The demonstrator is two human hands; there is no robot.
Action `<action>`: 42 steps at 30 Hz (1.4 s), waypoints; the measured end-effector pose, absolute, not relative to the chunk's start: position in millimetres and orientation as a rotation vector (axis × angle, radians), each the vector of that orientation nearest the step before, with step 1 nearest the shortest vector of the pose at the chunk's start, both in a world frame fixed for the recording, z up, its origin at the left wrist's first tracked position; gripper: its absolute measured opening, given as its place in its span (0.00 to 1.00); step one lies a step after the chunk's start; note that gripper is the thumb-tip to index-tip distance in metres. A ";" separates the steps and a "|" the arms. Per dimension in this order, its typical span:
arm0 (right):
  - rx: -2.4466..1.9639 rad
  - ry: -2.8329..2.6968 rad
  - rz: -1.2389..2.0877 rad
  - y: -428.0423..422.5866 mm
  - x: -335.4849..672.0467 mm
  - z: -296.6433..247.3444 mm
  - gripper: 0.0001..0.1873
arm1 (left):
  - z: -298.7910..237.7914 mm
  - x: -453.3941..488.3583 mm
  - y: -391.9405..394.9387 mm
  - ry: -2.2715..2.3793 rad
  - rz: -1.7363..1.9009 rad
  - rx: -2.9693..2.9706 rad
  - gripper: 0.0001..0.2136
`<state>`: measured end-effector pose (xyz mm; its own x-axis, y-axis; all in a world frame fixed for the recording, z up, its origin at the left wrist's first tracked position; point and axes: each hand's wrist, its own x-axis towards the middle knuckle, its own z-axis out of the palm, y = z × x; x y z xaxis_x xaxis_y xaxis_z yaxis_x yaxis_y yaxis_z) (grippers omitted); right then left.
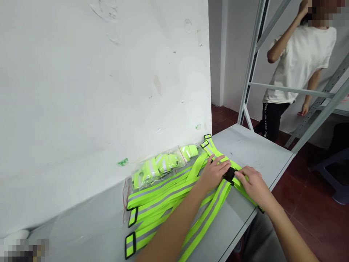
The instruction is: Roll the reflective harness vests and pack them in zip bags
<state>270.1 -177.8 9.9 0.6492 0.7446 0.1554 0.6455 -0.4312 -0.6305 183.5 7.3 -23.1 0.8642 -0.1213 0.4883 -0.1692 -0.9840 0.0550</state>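
Note:
Neon yellow reflective straps with grey stripes lie spread across a grey table. A black plastic buckle sits where two straps meet. My left hand rests on the straps with its fingers pressed against the buckle's left side. My right hand pinches the buckle's right side and the strap under it.
A clear plastic bag of folded yellow straps lies against the white wall. Another person in a white shirt stands behind a grey metal shelf frame at the right. The floor is dark red tile.

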 end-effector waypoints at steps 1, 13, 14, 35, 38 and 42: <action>-2.239 -1.153 0.131 -184.4 271.0 6.5 0.22 | -20.8 183.1 8.9 -0.190 0.634 2.940 0.19; -2.336 -1.227 -0.112 -240.8 292.3 -31.7 0.18 | 50.5 205.9 81.7 0.204 -0.069 2.702 0.26; -2.327 -1.204 -0.124 -240.1 293.7 -34.0 0.18 | 50.9 212.6 90.1 0.344 0.037 2.755 0.25; -1.798 -0.267 0.221 -249.9 298.6 -6.6 0.22 | 42.1 251.0 117.8 0.773 0.721 2.017 0.16; -1.650 -0.141 0.173 -243.3 292.3 -1.1 0.23 | 45.5 255.1 110.6 0.704 0.780 1.749 0.14; -1.533 -0.104 0.112 -235.5 275.1 11.1 0.23 | 44.2 258.0 103.3 0.589 0.774 1.476 0.11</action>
